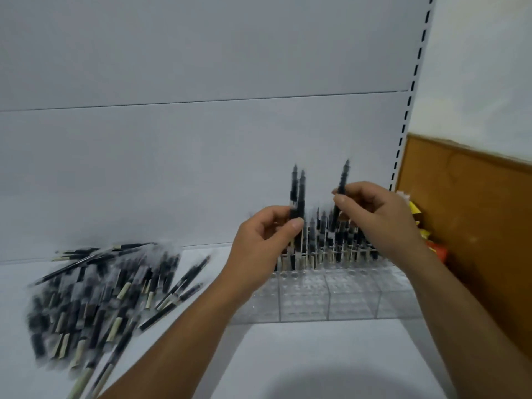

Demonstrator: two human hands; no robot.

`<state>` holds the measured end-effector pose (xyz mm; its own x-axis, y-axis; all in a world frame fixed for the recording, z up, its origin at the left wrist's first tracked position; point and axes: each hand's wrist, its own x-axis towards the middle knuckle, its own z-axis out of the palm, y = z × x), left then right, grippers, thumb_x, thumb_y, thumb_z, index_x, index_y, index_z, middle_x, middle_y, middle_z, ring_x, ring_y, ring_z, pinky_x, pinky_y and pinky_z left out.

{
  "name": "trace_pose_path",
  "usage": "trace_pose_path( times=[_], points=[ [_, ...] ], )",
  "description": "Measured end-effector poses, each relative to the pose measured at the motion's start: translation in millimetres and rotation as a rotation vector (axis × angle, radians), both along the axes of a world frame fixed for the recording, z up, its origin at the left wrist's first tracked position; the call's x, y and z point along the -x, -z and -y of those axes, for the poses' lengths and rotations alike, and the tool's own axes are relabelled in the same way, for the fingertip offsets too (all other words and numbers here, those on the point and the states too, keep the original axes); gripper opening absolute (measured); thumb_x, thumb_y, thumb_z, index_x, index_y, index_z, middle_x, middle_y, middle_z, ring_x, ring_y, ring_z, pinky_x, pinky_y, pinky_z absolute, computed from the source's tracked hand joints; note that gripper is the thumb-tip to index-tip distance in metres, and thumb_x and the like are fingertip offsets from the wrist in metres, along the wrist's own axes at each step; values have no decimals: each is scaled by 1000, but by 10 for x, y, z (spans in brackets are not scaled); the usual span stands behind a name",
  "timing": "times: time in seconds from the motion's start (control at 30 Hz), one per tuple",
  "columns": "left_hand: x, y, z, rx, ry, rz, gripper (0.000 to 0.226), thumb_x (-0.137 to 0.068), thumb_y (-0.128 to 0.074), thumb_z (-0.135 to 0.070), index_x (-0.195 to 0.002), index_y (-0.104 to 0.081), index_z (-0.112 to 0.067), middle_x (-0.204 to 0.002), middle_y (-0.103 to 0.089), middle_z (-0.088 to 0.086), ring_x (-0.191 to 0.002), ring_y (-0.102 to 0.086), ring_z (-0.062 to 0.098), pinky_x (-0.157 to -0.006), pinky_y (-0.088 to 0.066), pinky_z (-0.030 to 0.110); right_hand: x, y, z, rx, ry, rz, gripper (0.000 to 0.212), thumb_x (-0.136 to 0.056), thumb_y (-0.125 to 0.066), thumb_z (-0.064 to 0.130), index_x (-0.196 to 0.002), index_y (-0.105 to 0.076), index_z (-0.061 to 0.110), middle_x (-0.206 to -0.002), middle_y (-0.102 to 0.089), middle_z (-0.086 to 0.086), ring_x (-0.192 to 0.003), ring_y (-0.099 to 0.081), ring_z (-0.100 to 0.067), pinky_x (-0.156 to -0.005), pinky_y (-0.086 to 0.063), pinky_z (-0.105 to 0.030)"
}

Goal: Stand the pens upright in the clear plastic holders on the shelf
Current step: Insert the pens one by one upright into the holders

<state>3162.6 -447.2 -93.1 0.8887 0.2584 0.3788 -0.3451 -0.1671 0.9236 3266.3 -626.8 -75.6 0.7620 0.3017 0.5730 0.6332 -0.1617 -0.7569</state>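
A big pile of black pens [95, 289] with pale labels lies on the white shelf at the left. Clear plastic holders [328, 295] stand in a row at the centre right, their back rows holding several upright pens [325, 237]. My left hand [264, 240] pinches two black pens [298, 194] upright above the holders' left end. My right hand [377, 214] pinches a single black pen [342, 185], tilted slightly, above the filled rows. The picture is blurred by motion.
The white shelf [316, 358] has a grey back panel [201, 139] right behind the holders. A slotted upright [414, 82] stands at the right, with a brown board [472, 214] and yellow and orange packets [423, 226] beyond it.
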Motion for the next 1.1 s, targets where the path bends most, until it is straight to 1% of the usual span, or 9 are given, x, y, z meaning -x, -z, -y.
trace_pose_path(
  times=[0.07,0.17,0.27,0.4,0.53,0.77,0.83,1.0,1.1],
  points=[
    [-92,49,63,24,25,-23,14,-88,-68,-22,-102,-71,-27,-93,-74,-6,-85,-68,7,-71,-52,17,-34,89,-16,30,41,3,13,-89,-68,24,-100,-62,29,-73,-67,7,-73,-68,-12,-69,-56,-32],
    [-165,164,82,62,21,-62,20,-82,-70,-29,-102,-70,-26,-92,-74,-8,-85,-67,4,-71,-51,16,-82,166,-28,146,108,41,14,-88,-69,26,-90,-57,32,-72,-67,8,-74,-68,-15,-70,-57,-41],
    [-182,242,34,106,11,-59,38,-74,-70,-40,-107,-70,-21,-92,-74,-7,-84,-67,3,-71,-50,14,-135,217,-27,280,149,81,12,-88,-69,30,-91,-57,30,-75,-65,14,-72,-64,-8,-69,-56,-37],
    [-159,279,-26,184,24,-45,39,-75,-69,-39,-108,-69,-18,-90,-73,-7,-81,-66,1,-69,-49,13,-156,269,-52,457,165,76,17,-89,-67,34,-101,-64,23,-75,-59,20,-71,-56,0,-68,-50,-28],
    [-136,289,-20,147,55,-45,35,-73,-70,-40,-101,-71,-20,-87,-73,-8,-80,-66,1,-69,-49,13,-99,284,-102,598,158,57,17,-92,-62,40,-101,-68,28,-76,-58,19,-77,-59,-7,-73,-53,-31],
    [-151,273,-8,129,50,-73,38,-72,-70,-42,-104,-71,-23,-91,-74,-10,-85,-67,0,-72,-49,12,-57,250,-88,735,213,75,19,-91,-59,48,-92,-69,32,-75,-62,14,-72,-57,-6,-68,-52,-31],
    [-149,276,-8,127,49,-76,35,-72,-70,-43,-102,-71,-24,-92,-74,-9,-86,-67,1,-71,-49,12,-55,244,-19,673,205,64,18,-90,-61,48,-91,-71,33,-74,-64,14,-71,-57,-3,-66,-52,-29],
    [-140,269,0,88,65,-105,22,-77,-71,-39,-97,-73,-31,-93,-74,-8,-88,-68,4,-73,-50,13,68,131,9,108,-40,-112,19,-85,-64,46,-83,-73,29,-68,-66,6,-59,-56,-2,-55,-47,-17],
    [-135,259,7,31,86,-119,16,-85,-70,-31,-100,-72,-30,-95,-73,-3,-90,-68,12,-74,-51,15,185,122,-69,111,-192,-169,22,-81,-65,45,-94,-73,28,-73,-66,10,-62,-54,-6,-57,-46,-14]
  ],
)
